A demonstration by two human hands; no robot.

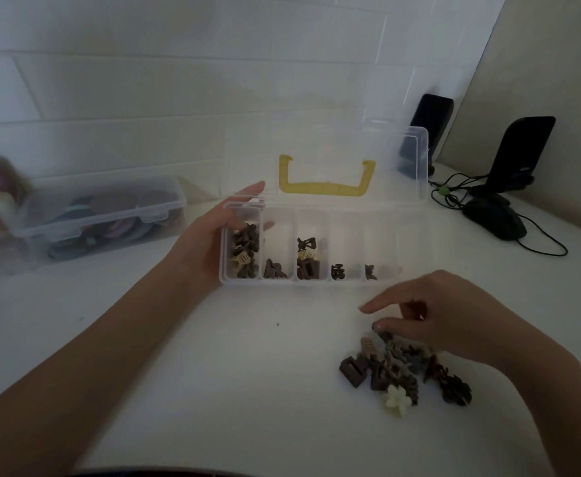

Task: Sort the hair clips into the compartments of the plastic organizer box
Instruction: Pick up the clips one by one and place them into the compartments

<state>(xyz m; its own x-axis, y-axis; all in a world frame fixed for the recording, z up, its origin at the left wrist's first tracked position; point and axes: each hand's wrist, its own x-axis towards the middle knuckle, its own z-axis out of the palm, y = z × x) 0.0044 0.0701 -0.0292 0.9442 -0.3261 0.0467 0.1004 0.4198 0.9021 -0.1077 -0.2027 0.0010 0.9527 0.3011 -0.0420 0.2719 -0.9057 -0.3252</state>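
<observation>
Clear glossy plastic organizer box (pixel 347 282), matt table (pixel 213 356)

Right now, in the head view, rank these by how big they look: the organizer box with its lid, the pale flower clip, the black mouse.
1. organizer box, open lid included: largest by far.
2. black mouse: mid-sized, though it lies farther from the camera.
3. pale flower clip: smallest, despite being nearest.

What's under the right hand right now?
The right hand hovers over the pile of loose hair clips on the table, its fingertips at the pile's top. Clips beneath the palm are hidden.
</observation>
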